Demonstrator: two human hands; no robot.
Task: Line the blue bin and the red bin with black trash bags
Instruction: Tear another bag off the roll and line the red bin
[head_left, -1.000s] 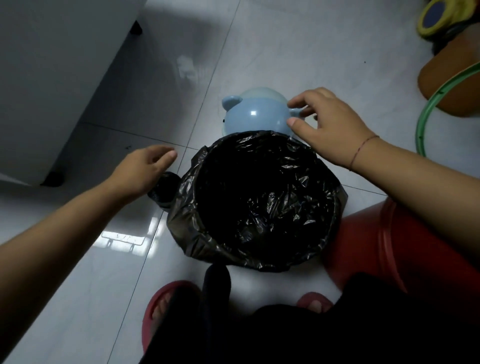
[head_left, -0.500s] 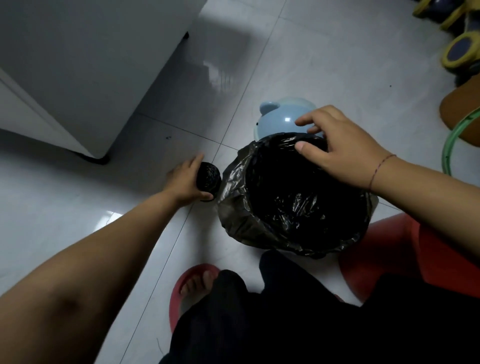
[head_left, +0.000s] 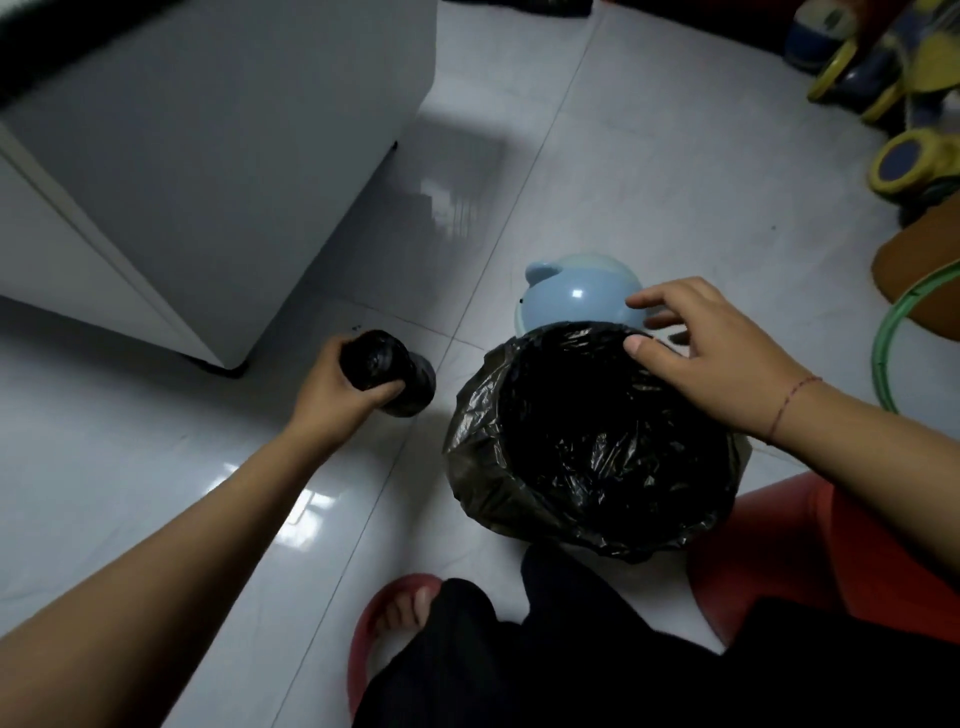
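Note:
A black trash bag (head_left: 597, 447) lines a bin on the white floor, its edge folded down over the rim so the bin's walls are hidden. Just behind it lies a pale blue lid (head_left: 576, 293) with small ears. My right hand (head_left: 711, 358) rests with spread fingers on the far rim of the bag, its thumb on the plastic. My left hand (head_left: 337, 389) is closed around a roll of black trash bags (head_left: 387, 371), lifted off the floor to the left of the bin. The red bin (head_left: 810, 551) stands at the lower right, partly hidden by my arm and dark clothing.
A white cabinet (head_left: 208, 171) on short feet fills the upper left. Yellow and blue toy wheels (head_left: 904, 161), an orange object and a green hoop (head_left: 893, 332) crowd the right edge. My foot in a red slipper (head_left: 395, 618) is at the bottom.
My left hand reached the roll of bags on the floor, closed on it and picked it up. My right hand stayed on the far rim. The camera view shifted left and back.

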